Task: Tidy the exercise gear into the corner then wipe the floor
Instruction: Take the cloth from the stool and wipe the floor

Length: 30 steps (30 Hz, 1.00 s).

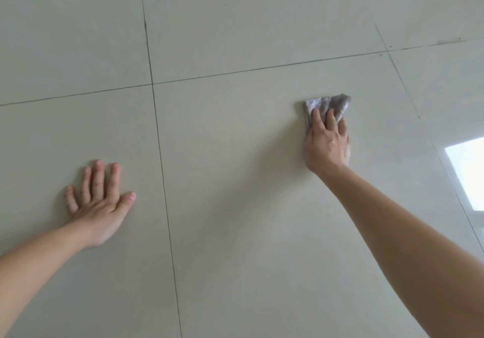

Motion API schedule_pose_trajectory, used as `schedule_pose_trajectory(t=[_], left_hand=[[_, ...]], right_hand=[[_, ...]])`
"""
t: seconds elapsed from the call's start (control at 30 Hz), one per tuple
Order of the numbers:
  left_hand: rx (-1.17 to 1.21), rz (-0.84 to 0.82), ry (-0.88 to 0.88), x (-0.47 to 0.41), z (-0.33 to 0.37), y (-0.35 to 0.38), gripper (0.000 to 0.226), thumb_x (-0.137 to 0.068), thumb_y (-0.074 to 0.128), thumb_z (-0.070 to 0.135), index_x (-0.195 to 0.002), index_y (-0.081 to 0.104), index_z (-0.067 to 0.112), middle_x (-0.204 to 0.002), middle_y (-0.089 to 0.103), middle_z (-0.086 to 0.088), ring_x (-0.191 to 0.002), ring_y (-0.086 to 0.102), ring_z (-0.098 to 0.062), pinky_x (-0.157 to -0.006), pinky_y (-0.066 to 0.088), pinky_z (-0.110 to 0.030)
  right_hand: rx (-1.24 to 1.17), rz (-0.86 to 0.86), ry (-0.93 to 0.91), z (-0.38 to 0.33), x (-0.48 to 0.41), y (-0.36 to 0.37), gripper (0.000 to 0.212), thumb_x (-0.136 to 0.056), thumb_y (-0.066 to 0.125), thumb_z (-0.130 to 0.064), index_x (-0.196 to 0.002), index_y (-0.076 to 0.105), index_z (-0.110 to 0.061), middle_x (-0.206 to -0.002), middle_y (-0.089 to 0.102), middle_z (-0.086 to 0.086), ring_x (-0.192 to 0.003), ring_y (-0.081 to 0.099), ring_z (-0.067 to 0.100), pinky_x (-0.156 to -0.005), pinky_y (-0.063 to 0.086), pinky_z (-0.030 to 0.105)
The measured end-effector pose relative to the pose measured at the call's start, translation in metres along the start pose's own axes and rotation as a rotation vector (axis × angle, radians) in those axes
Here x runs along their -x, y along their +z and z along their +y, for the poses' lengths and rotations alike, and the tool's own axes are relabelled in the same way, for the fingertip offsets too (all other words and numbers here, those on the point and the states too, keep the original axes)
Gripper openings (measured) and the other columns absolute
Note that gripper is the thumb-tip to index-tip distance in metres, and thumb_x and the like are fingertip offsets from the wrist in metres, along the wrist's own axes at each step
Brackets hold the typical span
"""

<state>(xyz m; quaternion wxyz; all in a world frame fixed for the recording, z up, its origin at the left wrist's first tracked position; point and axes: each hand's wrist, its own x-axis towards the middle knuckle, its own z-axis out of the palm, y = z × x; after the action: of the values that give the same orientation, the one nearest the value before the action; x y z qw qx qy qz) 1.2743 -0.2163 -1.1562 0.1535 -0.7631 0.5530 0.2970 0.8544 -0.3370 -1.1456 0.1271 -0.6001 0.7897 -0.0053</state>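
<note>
The person leans low over a pale tiled floor (235,23), both bare arms reaching forward. The right hand (327,144) presses a small grey cloth (330,103) against the tile, well out to the right and just short of a dark grout line (157,128) crossing that runs beyond it. Its fingers (318,119) lie stretched and slightly spread over the bunched cloth, pushing down on it rather than wrapping round it. That suits wiping, since a flat hand spreads pressure across the rag. The thumb is hidden behind the hand, so it may be tucked against the cloth's edge, though I cannot tell.

The left hand (100,206) holds nothing. It rests palm down on the neighbouring tile, fingers straight and fanned, thumb out to the side. Judging by the posture, it is there as a prop to carry body weight while the other arm reaches.

No exercise gear shows anywhere in view (only tiles, grout and a bright patch of reflected light (468,172) at the right edge), so the tidying part seems to be finished or out of sight, and the work in hand is the wiping. The tile near the cloth looks smooth and glossy, so the rag should slide easily. A few dark specks sit along the far grout line to the upper right.
</note>
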Motion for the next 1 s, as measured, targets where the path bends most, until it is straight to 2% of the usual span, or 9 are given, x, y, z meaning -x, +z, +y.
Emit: schedule_pose_trajectory(t=[0.1,0.2,0.27,0.33,0.43,0.53,0.63,0.9,1.0], left_hand=[[0.018,0.187,-0.010,0.010,0.007,0.006,0.086,-0.080,0.011,0.060,-0.157,0.000,0.024,-0.164,-0.017,-0.002,-0.150,-0.015,-0.020,-0.117,-0.006,-0.048],[0.129,0.475,-0.084,0.017,0.049,0.004,0.072,-0.085,0.025,0.048,-0.139,0.041,0.005,-0.152,0.028,-0.022,-0.137,0.028,-0.041,-0.111,0.018,-0.058],[0.151,0.525,-0.020,0.008,0.096,0.001,0.069,-0.089,0.027,0.048,-0.138,0.041,0.002,-0.151,0.026,-0.023,-0.139,0.025,-0.041,-0.112,0.017,-0.058],[0.073,0.476,0.134,-0.006,0.142,0.005,0.069,-0.097,0.021,0.048,-0.153,0.021,0.009,-0.162,0.005,-0.018,-0.150,0.004,-0.031,-0.117,0.005,-0.054],[-0.038,0.335,0.161,-0.019,0.181,0.020,0.068,-0.100,0.014,0.051,-0.156,-0.008,0.020,-0.162,-0.019,-0.009,-0.149,-0.021,-0.022,-0.117,-0.011,-0.055],[-0.071,0.283,0.154,-0.027,0.184,0.022,0.068,-0.101,0.016,0.050,-0.154,-0.015,0.023,-0.160,-0.027,-0.008,-0.146,-0.028,-0.021,-0.115,-0.016,-0.055],[-0.057,0.214,0.149,-0.024,0.179,0.020,0.067,-0.102,0.018,0.048,-0.153,-0.020,0.025,-0.158,-0.032,-0.006,-0.144,-0.032,-0.019,-0.114,-0.019,-0.054],[-0.036,0.200,0.132,-0.025,0.179,0.013,0.066,-0.102,0.018,0.046,-0.153,-0.018,0.025,-0.159,-0.031,-0.005,-0.144,-0.032,-0.017,-0.113,-0.021,-0.052],[-0.043,0.205,0.133,-0.025,0.180,0.010,0.066,-0.102,0.020,0.044,-0.154,-0.017,0.025,-0.159,-0.031,-0.005,-0.145,-0.031,-0.018,-0.113,-0.020,-0.053]], right_hand=[[-0.028,-0.078,-0.354,-0.057,0.030,0.015,0.054,-0.102,0.037,-0.028,-0.155,0.029,-0.034,-0.166,0.016,0.005,-0.149,0.013,0.036,-0.121,0.012,0.042],[0.093,-0.165,-0.865,-0.083,0.049,0.023,0.052,-0.102,0.041,-0.028,-0.153,0.033,-0.035,-0.165,0.021,0.004,-0.147,0.019,0.033,-0.119,0.015,0.039],[0.154,-0.157,-1.016,-0.065,0.029,0.021,0.052,-0.102,0.040,-0.029,-0.153,0.033,-0.035,-0.164,0.023,0.003,-0.147,0.023,0.030,-0.119,0.013,0.040],[0.094,-0.078,-0.905,-0.033,-0.007,0.013,0.051,-0.101,0.039,-0.034,-0.151,0.039,-0.032,-0.162,0.030,0.007,-0.143,0.033,0.035,-0.117,0.021,0.043],[0.026,0.102,-0.467,0.030,-0.069,-0.004,0.057,-0.093,0.031,-0.041,-0.146,0.047,-0.028,-0.155,0.040,0.013,-0.136,0.040,0.042,-0.111,0.034,0.045],[-0.047,0.099,0.011,0.058,-0.102,-0.021,0.049,-0.098,0.030,-0.036,-0.144,0.044,-0.025,-0.157,0.034,0.009,-0.145,0.024,0.038,-0.117,0.026,0.046],[-0.066,0.064,0.092,0.010,-0.110,-0.012,0.052,-0.100,0.031,-0.028,-0.152,0.032,-0.023,-0.163,0.021,0.008,-0.152,0.009,0.035,-0.123,0.012,0.046],[0.098,-0.149,-0.997,-0.123,-0.030,0.031,0.056,-0.096,0.041,-0.020,-0.151,0.040,-0.030,-0.161,0.031,0.003,-0.149,0.021,0.034,-0.123,0.013,0.042],[0.035,-0.109,-1.076,-0.065,-0.040,0.024,0.046,-0.100,0.045,-0.024,-0.146,0.050,-0.025,-0.156,0.042,0.003,-0.145,0.035,0.032,-0.120,0.026,0.044]])
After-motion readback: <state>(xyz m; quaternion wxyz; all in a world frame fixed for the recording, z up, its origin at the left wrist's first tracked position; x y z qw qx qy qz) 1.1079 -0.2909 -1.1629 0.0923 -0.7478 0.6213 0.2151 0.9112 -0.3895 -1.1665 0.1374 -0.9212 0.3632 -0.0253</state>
